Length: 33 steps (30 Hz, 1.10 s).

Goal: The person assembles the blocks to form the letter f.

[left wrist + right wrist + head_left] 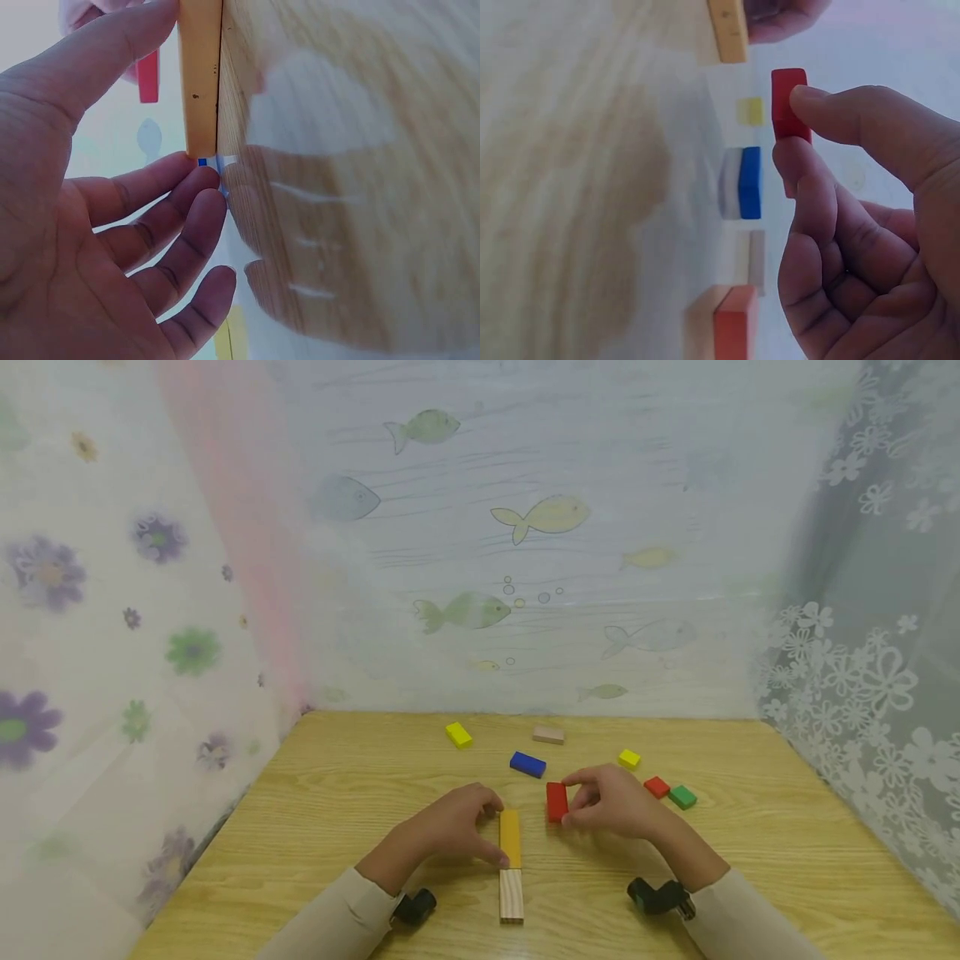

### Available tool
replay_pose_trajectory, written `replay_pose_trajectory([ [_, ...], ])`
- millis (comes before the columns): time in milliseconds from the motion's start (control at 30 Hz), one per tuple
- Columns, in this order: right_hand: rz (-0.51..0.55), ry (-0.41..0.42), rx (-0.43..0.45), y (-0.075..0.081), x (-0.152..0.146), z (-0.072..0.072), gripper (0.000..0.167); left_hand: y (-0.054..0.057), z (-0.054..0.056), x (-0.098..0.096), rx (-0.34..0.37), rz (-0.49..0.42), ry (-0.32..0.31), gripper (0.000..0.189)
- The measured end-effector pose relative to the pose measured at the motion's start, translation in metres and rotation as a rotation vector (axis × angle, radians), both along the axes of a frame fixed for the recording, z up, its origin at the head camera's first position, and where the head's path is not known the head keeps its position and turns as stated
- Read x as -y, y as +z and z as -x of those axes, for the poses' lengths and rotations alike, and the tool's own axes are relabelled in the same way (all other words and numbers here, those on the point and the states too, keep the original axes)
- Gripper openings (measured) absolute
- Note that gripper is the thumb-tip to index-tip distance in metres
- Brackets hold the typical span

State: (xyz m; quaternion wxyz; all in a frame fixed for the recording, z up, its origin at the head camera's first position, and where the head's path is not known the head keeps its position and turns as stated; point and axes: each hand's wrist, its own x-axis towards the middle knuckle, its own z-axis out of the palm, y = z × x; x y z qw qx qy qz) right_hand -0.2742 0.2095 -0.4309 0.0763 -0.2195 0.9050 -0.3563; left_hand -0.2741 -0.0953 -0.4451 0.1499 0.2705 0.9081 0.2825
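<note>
At the worktop [300, 827], by the left hand [457, 821] and the right hand [617, 800] respectively, an orange block [510, 837], end-on to a plain block [512, 893], and a nearby red block [556, 802] are pinched; if bumped, the row may be skewed.

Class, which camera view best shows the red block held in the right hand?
The head view: the red block shows its broad face almost whole, the right hand at one edge. The right wrist view is closer, but that hand covers part. The left wrist view shows only a piece beyond the left hand.
</note>
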Motion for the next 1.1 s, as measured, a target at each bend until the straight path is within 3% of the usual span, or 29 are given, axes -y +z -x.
replay_pose_trajectory([
  [800,0.018,0.014,-0.032,0.009,0.025,0.025,0.058,0.0,0.0,0.002,0.025,-0.024,0.008,0.071],
  [1100,0.063,0.009,-0.013,0.0,0.032,0.032,0.058,0.001,-0.002,0.001,0.046,-0.05,0.004,0.071],
])
